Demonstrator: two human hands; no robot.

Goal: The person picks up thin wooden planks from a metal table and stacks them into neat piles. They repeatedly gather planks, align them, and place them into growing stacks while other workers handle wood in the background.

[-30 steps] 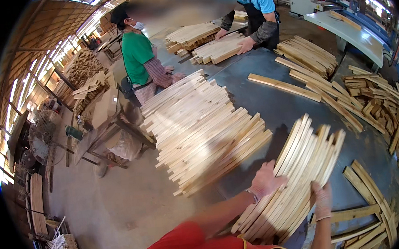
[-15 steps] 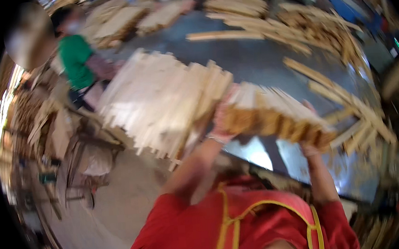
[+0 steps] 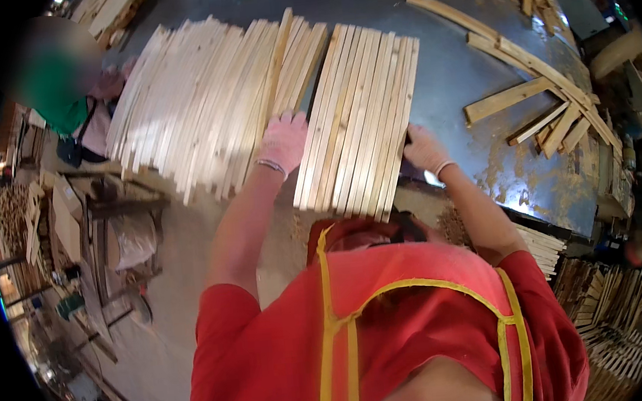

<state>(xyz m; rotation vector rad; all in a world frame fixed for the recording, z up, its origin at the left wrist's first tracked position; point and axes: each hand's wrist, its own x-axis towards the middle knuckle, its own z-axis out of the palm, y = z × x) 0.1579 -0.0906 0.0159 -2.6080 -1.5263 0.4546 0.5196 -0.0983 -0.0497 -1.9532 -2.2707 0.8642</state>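
A row of pale wooden strips lies side by side on the dark table in front of me. My left hand, in a pink glove, is at the row's left edge, its fingers stretched over the gap beside the larger spread. My right hand, also gloved, is against the row's right edge with its fingers extended and tips partly hidden; I cannot tell whether it presses the wood. To the left lies a wide spread of similar strips, with a darker, longer strip on its right part.
The dark table carries several loose boards at right, with sawdust around them. A person in a green top stands at the far left. More strips are stacked low at right. A wooden stand is left of me.
The row of strips, held up on edge between both hands before, now lies flat on the table beside the larger spread. Both hands have loosened to its sides. The view has tilted down.
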